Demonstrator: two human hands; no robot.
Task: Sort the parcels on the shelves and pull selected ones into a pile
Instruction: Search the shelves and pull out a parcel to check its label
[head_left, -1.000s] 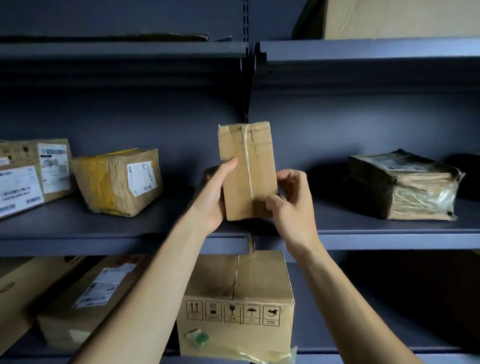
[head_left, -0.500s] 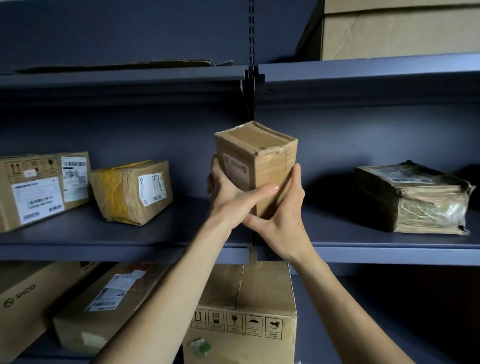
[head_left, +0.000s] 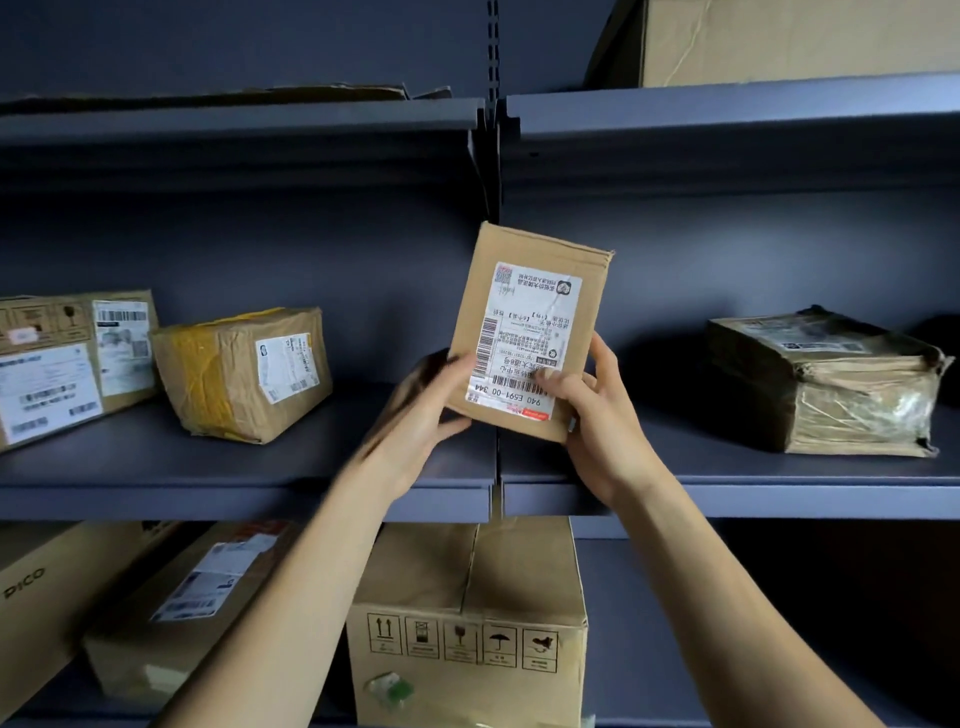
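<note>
Head view, one frame. Both hands are raised in front of the middle shelf (head_left: 260, 467), holding one small parcel (head_left: 527, 332) upright with its label (head_left: 524, 338) facing the camera; the print reads upside down.

- Left hand (head_left: 421, 410): motion-blurred, fingers curled round the parcel's lower left edge.
- Right hand (head_left: 597, 410): thumb pressed over the lower part of the label, fingers wrapped behind the right edge.
- The parcel is clear of the shelf, held in the air just before the upright post (head_left: 492, 52) where the two bays meet.

Progress (judgement): early or mid sort. This parcel is at the label-check step. No pile is in view, so I cannot tell how many have been pulled. Not yet handled, by the look of it:
- labelled box (head_left: 62, 364) and yellow-taped parcel (head_left: 244, 379), left on the middle shelf;
- dark wrapped parcel (head_left: 826, 384), right;
- on the lower level, a PICO box (head_left: 31, 587), a long parcel (head_left: 182, 597) and a carton with handling symbols (head_left: 467, 613).

Room: bare shelf surface lies between the yellow-taped parcel and the dark wrapped one, behind the hands. The upper shelf (head_left: 727, 109) sits well above the parcel's top. The middle shelf's front lip runs just below the wrists, and the carton stands directly under them. Pulling toward the body looks unobstructed.
</note>
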